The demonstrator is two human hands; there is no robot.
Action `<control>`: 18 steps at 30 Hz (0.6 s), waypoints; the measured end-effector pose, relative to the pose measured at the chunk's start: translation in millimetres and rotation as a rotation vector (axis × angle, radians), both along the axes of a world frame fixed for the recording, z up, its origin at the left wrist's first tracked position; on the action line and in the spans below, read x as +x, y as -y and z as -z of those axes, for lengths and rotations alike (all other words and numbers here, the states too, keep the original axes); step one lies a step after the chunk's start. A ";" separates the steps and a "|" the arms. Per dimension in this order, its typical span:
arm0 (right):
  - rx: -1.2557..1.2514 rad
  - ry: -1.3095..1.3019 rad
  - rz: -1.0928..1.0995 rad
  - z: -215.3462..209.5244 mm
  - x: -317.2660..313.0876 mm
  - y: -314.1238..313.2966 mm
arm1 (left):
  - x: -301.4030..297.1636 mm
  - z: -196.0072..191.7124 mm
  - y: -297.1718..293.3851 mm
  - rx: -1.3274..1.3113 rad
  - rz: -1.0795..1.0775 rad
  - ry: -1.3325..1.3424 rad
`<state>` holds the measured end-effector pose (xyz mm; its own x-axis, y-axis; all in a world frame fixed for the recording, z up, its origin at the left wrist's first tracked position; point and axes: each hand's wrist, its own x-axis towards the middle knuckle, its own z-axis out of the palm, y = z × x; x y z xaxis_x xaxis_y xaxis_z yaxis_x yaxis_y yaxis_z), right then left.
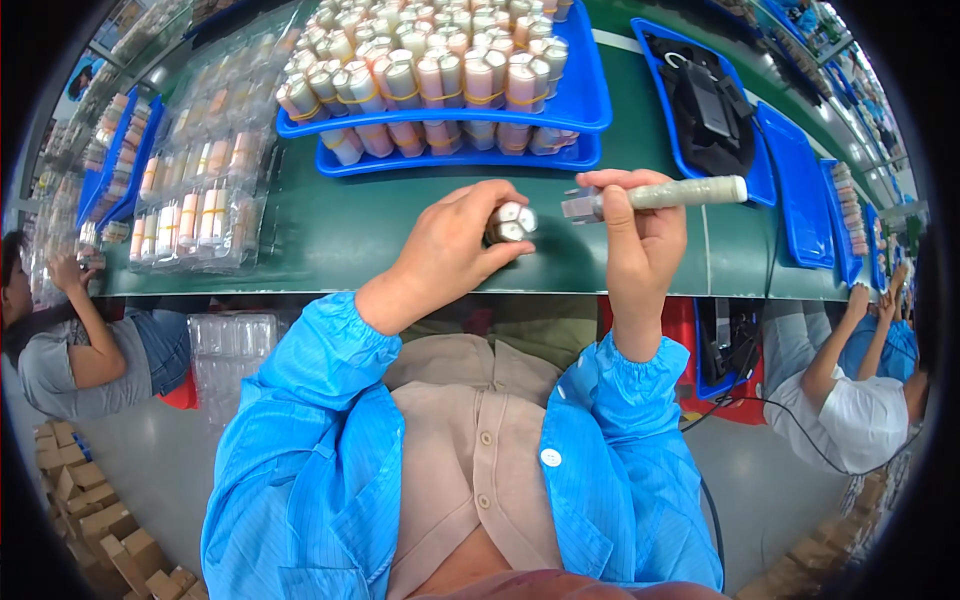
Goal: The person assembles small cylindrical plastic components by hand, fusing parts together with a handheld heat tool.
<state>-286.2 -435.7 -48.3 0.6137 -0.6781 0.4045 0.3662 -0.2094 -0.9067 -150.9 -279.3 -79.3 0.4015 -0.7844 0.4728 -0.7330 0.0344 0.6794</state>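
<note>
Near frame centre — a two-handed hold above a green table (345, 245).
The left hand (462, 232) grips a bundle of pale cylinders (514, 223), ends facing the viewer; the right hand (642, 235), right of centre, pinches a pale tubular tool (692, 192), its clear tip (580, 206) apart from the bundle — both below stacked blue trays (588, 108) at upper centre.

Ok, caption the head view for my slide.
Left hand holding a tube bundle, right hand a pale rod, before stacked blue trays.
</note>
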 end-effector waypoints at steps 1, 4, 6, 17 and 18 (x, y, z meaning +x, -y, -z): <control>0.011 -0.001 -0.010 0.7 6.4 -5.8 | 3.5 4.5 -7.1 -0.038 -0.026 0.013; -0.118 -0.077 -0.092 4.3 26.0 -24.6 | 6.6 13.1 -20.9 -0.069 -0.084 -0.049; -0.251 -0.094 -0.097 8.5 36.9 -30.2 | 9.0 15.7 -27.8 -0.067 -0.118 -0.106; -0.512 -0.197 -0.034 3.5 43.8 -39.0 | 13.2 15.5 -30.3 -0.047 -0.125 -0.065; -0.511 -0.199 -0.032 3.3 43.7 -38.9 | 13.4 14.8 -29.9 -0.047 -0.122 -0.067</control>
<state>-242.4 -396.7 -51.6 0.7291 -0.4056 0.5513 0.2113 -0.6327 -0.7450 -137.4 -249.4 -94.1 0.5246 -0.7056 0.4764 -0.6866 -0.0197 0.7268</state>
